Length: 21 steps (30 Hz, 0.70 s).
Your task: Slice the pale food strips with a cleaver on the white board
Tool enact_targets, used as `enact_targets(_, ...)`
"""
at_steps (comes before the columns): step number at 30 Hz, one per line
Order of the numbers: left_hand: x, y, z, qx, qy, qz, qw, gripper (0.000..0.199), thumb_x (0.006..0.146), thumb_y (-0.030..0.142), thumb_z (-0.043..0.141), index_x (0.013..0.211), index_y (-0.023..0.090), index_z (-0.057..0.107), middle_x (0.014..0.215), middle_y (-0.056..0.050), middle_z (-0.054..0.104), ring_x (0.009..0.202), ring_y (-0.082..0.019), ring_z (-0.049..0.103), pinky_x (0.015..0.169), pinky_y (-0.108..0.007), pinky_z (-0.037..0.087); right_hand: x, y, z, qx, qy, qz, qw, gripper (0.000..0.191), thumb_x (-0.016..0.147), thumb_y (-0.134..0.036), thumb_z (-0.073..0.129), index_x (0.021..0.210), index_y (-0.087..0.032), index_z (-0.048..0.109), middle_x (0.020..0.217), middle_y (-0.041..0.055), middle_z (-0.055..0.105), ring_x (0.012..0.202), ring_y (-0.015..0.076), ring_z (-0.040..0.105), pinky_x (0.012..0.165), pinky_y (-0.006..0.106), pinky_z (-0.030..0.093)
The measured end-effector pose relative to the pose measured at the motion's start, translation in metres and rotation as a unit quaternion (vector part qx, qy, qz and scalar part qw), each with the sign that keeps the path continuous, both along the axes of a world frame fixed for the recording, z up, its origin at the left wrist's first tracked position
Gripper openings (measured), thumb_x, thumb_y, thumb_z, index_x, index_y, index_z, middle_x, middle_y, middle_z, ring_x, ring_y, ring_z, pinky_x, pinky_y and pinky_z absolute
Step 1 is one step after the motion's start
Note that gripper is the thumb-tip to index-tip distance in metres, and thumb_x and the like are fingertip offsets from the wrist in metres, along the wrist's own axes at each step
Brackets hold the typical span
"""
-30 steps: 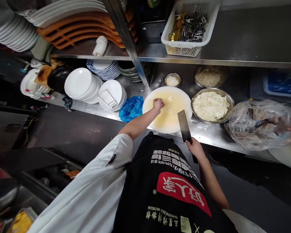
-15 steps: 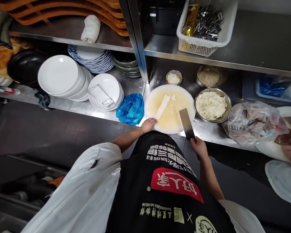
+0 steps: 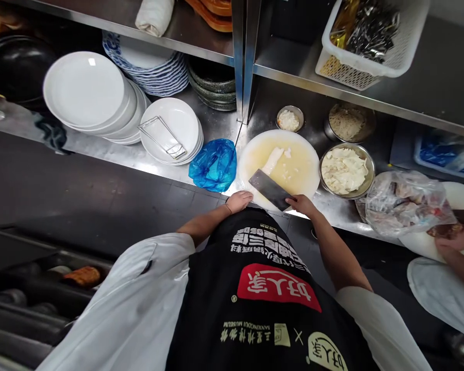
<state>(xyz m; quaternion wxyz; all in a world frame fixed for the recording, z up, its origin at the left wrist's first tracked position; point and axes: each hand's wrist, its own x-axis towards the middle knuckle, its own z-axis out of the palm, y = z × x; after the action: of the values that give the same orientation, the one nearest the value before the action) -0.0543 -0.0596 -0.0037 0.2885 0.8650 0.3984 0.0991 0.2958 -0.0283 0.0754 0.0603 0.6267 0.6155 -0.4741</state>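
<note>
A white strip of food (image 3: 272, 161) lies on the round cutting board (image 3: 309, 170), with small white bits beside it. My right hand (image 3: 303, 205) is wrapped round the handle of a cleaver (image 3: 271, 188). The blade slants across the near part of the board and covers the strip's lower end. At the board's near left rim is my left hand (image 3: 240, 201), its fingers closed together; whether they pinch anything does not show. To the right of the board stands a metal bowl of pale sliced food (image 3: 345, 171).
Behind the board are a small bowl of white bits (image 3: 290, 119) and another metal bowl (image 3: 350, 122). A blue plastic bag (image 3: 213, 165) and stacked white plates (image 3: 169, 129) lie left. At right, a co-worker's hand (image 3: 458, 239) is beside a clear bag (image 3: 408, 203). A shelf (image 3: 355, 93) overhangs the counter.
My right hand has brought the cleaver left, from the board's right edge to over the strip's near end. My left hand remains near the board's rim. The view has shifted slightly.
</note>
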Motion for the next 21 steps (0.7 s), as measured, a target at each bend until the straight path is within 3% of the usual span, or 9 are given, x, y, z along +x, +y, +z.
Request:
enact_targets(4, 0.002, 0.001, 0.007, 0.004, 0.011, 0.000, 1.000, 0.038, 0.088, 0.008, 0.054, 0.118, 0.020, 0.072, 0.127, -0.011, 0.068, 0.122, -0.020, 0.061, 0.112, -0.039, 0.048, 0.018, 0.046, 0.002, -0.007, -0.001, -0.052, 0.999, 0.043, 0.092, -0.052, 0.061, 0.066, -0.019, 0.056, 0.053, -0.0004, 0.056, 0.048, 0.0115, 0.047, 0.051, 0.025, 0.034)
enact_targets(10, 0.008, 0.012, 0.013, 0.032, 0.057, -0.015, 0.998, 0.029, 0.090, 0.012, 0.055, 0.114, 0.016, 0.072, 0.120, -0.014, 0.068, 0.112, -0.023, 0.062, 0.101, -0.038, 0.051, 0.028, 0.095, 0.007, 0.072, -0.039, -0.132, 0.988, 0.038, 0.094, -0.047, 0.059, 0.070, -0.018, 0.057, 0.052, 0.0000, 0.055, 0.048, 0.0113, 0.045, 0.053, 0.025, 0.035)
enact_targets(13, 0.020, 0.028, 0.016, 0.052, 0.100, -0.023, 0.993, 0.029, 0.091, 0.013, 0.054, 0.115, 0.013, 0.070, 0.121, -0.016, 0.065, 0.112, -0.025, 0.060, 0.096, -0.038, 0.051, 0.023, 0.092, 0.012, 0.108, -0.039, -0.155, 0.981, 0.037, 0.093, -0.048, 0.059, 0.070, -0.018, 0.057, 0.053, 0.0008, 0.057, 0.049, 0.0118, 0.047, 0.054, 0.025, 0.036)
enact_targets(17, 0.040, 0.056, 0.022, 0.043, 0.146, -0.025, 0.988, 0.027, 0.090, 0.008, 0.052, 0.107, 0.011, 0.072, 0.112, -0.017, 0.066, 0.108, -0.026, 0.061, 0.090, -0.037, 0.052, 0.019, 0.067, 0.021, 0.120, -0.018, -0.203, 0.972, 0.040, 0.094, -0.053, 0.055, 0.070, -0.020, 0.056, 0.054, 0.0011, 0.057, 0.049, 0.0129, 0.048, 0.052, 0.025, 0.035)
enact_targets(21, 0.039, 0.074, 0.033, 0.018, 0.144, -0.061, 0.988, 0.022, 0.086, 0.008, 0.057, 0.099, 0.010, 0.074, 0.101, -0.015, 0.069, 0.099, -0.023, 0.063, 0.093, -0.034, 0.050, 0.017, 0.034, 0.024, 0.113, -0.039, -0.164, 0.979, 0.042, 0.094, -0.052, 0.054, 0.066, -0.020, 0.056, 0.055, 0.0021, 0.058, 0.052, 0.0141, 0.051, 0.055, 0.026, 0.036)
